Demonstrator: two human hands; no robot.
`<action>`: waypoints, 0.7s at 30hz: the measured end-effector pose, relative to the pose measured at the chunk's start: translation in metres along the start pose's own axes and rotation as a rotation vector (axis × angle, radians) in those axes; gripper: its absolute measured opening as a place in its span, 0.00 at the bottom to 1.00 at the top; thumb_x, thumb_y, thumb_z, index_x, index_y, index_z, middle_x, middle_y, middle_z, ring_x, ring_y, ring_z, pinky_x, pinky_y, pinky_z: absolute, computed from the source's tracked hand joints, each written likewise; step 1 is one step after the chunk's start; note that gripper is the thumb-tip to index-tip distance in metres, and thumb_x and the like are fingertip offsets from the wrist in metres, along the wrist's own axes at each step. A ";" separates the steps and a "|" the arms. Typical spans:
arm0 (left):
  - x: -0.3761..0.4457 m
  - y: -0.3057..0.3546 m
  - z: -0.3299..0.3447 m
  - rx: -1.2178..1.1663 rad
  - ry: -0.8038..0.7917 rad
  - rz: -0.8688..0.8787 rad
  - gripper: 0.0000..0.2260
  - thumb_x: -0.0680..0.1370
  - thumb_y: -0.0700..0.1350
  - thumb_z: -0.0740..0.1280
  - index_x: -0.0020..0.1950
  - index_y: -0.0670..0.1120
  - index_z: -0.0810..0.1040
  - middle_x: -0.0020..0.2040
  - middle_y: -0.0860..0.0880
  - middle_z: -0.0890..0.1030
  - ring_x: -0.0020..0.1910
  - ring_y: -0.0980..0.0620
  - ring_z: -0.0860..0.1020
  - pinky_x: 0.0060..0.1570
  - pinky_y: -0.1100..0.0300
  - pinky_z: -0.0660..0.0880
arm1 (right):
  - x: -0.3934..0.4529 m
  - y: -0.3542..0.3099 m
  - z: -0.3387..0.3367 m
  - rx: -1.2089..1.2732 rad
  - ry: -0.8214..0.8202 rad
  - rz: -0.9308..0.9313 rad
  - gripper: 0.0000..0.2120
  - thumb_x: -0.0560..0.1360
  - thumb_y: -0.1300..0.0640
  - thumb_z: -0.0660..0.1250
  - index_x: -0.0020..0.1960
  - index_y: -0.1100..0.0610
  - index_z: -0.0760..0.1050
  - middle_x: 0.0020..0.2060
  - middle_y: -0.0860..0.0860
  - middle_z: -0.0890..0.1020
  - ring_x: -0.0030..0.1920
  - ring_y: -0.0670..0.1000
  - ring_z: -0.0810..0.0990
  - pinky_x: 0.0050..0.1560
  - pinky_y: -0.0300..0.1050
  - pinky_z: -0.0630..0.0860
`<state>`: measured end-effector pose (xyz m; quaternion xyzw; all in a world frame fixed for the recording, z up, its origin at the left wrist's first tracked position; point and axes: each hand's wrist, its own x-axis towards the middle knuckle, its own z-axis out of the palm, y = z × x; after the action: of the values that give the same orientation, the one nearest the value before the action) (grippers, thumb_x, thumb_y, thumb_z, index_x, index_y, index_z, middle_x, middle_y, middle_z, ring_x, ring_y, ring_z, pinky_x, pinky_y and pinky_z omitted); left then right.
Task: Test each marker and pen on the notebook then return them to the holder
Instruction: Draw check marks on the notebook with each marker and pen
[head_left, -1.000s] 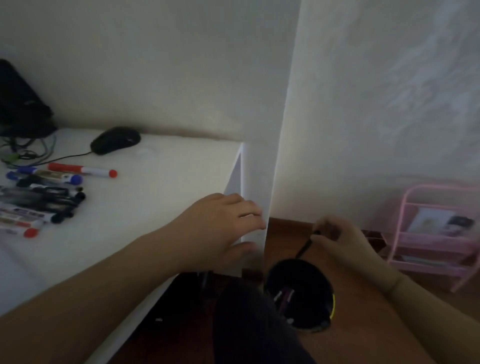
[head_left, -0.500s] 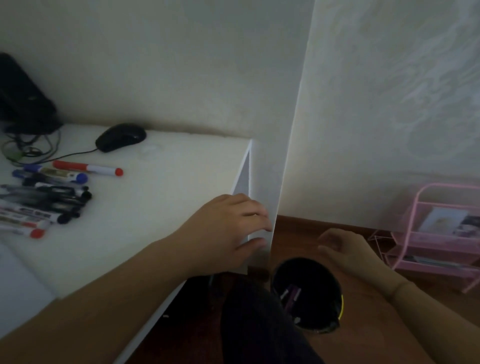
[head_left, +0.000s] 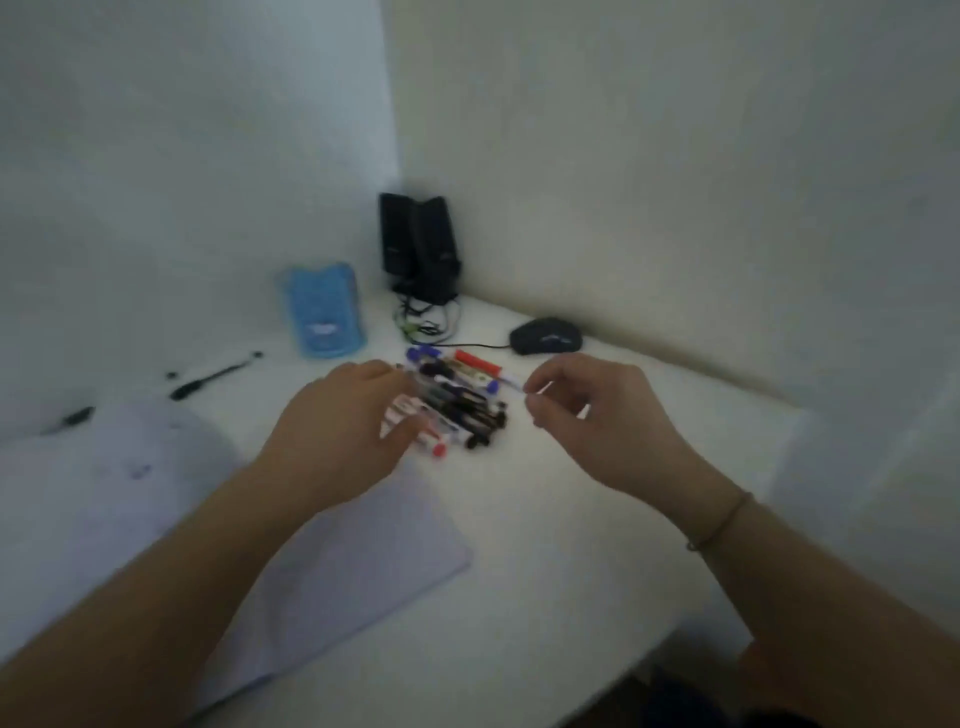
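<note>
A pile of markers and pens (head_left: 457, 405) lies on the white desk (head_left: 571, 545), past the open notebook (head_left: 337, 551). My left hand (head_left: 337, 426) covers the pile's left end, fingers over the far side and thumb at the near side; blur hides whether it grips one. My right hand (head_left: 592, 410) is curled to the right of the pile, and its thumb and forefinger pinch the white end of the red marker (head_left: 475, 362). The holder is out of view.
Two loose black pens (head_left: 213, 376) (head_left: 72, 418) lie left of the pile. A blue pack (head_left: 324, 312), black speakers (head_left: 418, 244) with tangled cables and a black mouse (head_left: 545, 336) stand along the walls. The desk's edge runs at lower right.
My view swung left from the floor and the black holder to the desk. My left hand left the desk's edge; both hands came up to the marker pile.
</note>
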<state>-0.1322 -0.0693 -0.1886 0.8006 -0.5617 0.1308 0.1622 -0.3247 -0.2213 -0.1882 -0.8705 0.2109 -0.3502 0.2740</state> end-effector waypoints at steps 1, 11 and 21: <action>-0.015 -0.024 -0.003 0.017 -0.013 -0.110 0.14 0.76 0.56 0.64 0.60 0.54 0.76 0.57 0.53 0.77 0.56 0.50 0.75 0.54 0.54 0.73 | 0.014 -0.014 0.024 0.008 -0.053 -0.056 0.01 0.70 0.51 0.68 0.42 0.46 0.77 0.33 0.45 0.82 0.33 0.47 0.80 0.40 0.48 0.79; -0.078 -0.120 0.003 -0.049 0.026 -0.518 0.15 0.77 0.57 0.61 0.59 0.53 0.76 0.58 0.53 0.77 0.57 0.51 0.73 0.57 0.55 0.72 | 0.117 -0.104 0.225 -0.283 -0.538 -0.332 0.18 0.77 0.57 0.60 0.66 0.48 0.69 0.64 0.48 0.75 0.61 0.49 0.73 0.62 0.48 0.71; -0.076 -0.133 0.001 0.003 0.073 -0.407 0.15 0.77 0.58 0.61 0.61 0.56 0.75 0.59 0.56 0.75 0.57 0.54 0.70 0.56 0.59 0.67 | 0.171 -0.095 0.311 -0.506 -0.567 -0.353 0.26 0.77 0.61 0.55 0.74 0.52 0.55 0.71 0.53 0.66 0.67 0.56 0.65 0.62 0.52 0.70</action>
<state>-0.0322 0.0374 -0.2346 0.8926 -0.3819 0.1252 0.2042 0.0313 -0.1423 -0.2329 -0.9951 0.0543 -0.0755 0.0343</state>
